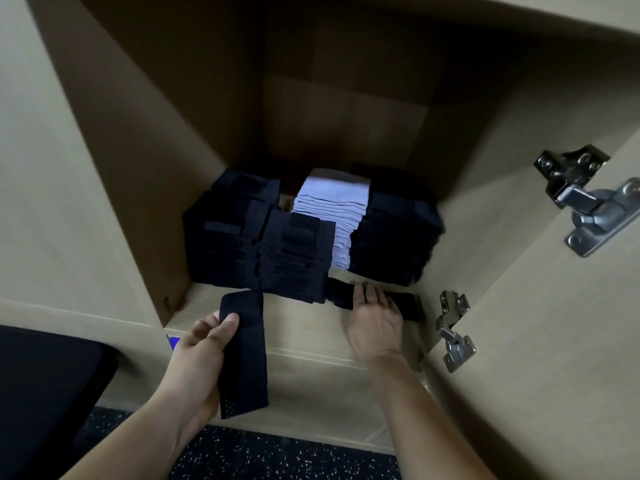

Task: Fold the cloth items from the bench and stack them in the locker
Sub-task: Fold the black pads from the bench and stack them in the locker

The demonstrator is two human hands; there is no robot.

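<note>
My left hand (199, 351) pinches a long folded dark navy cloth (244, 355) just outside the front edge of the locker shelf (304, 327). My right hand (375, 320) grips a folded black cloth (407, 304) lying on the shelf at the front right, its fingers curled over the cloth's near edge. Behind them stand stacks of folded cloths: dark navy stacks (256, 244) on the left and middle, a white stack (332, 209) in the centre, a black stack (394, 233) on the right.
The locker's open door (554, 341) stands at the right with two metal hinges (588, 199), (453, 330). A dark padded bench (45, 386) sits at lower left. Speckled dark floor (277, 459) lies below. The upper locker space is dark and holds nothing visible.
</note>
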